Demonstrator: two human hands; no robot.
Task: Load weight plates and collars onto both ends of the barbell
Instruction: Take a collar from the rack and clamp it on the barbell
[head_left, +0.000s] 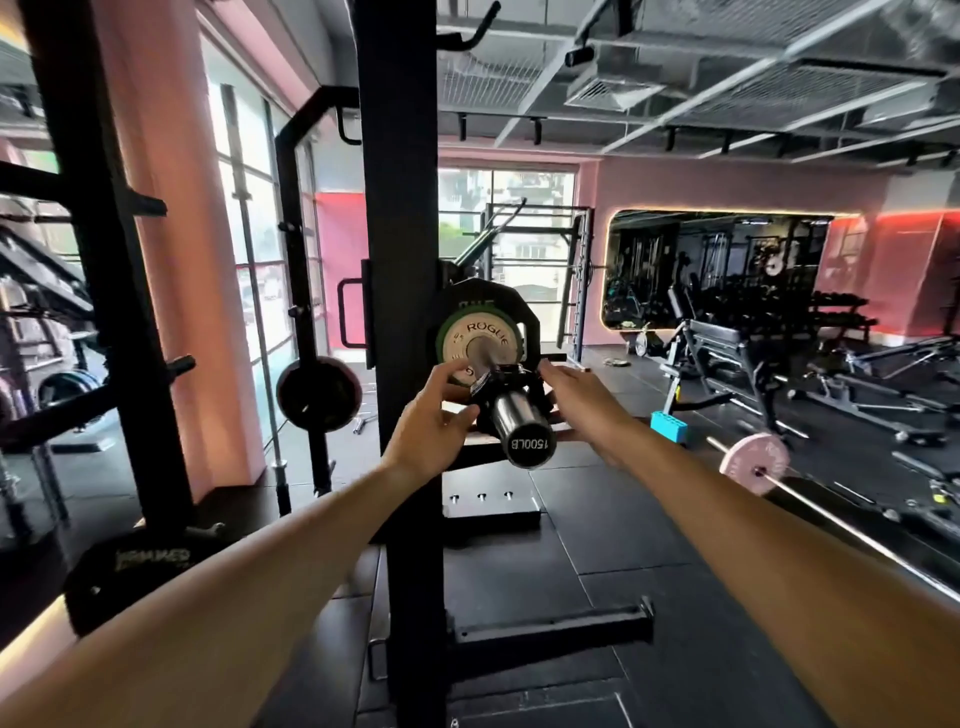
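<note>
Forearms stretch out from the near edge, both reaching toward the end of the barbell sleeve (519, 415), whose round end cap reads "1500LB" upside down and points back at the viewer. The left hand (428, 421) comes in from the left, thumb and fingers curled around the black collar (501, 387) — pinching its near-left edge. The right hand (579, 402) lies against the collar's right side, fingers pressed together and extended along it; whether they grip it, I cannot tell. The collar sits on the sleeve, just short of the plates. Beyond it hangs a small pale Rogue plate (480, 340) with a green rim, and behind that a larger black plate (485, 301), both on the bar beside the black rack upright (397, 260). Farther right on the dark floor lies another bar with a pink plate (753, 462), then a blue block (669, 427), benches — and a wall mirror (717, 270) at the far end.
</note>
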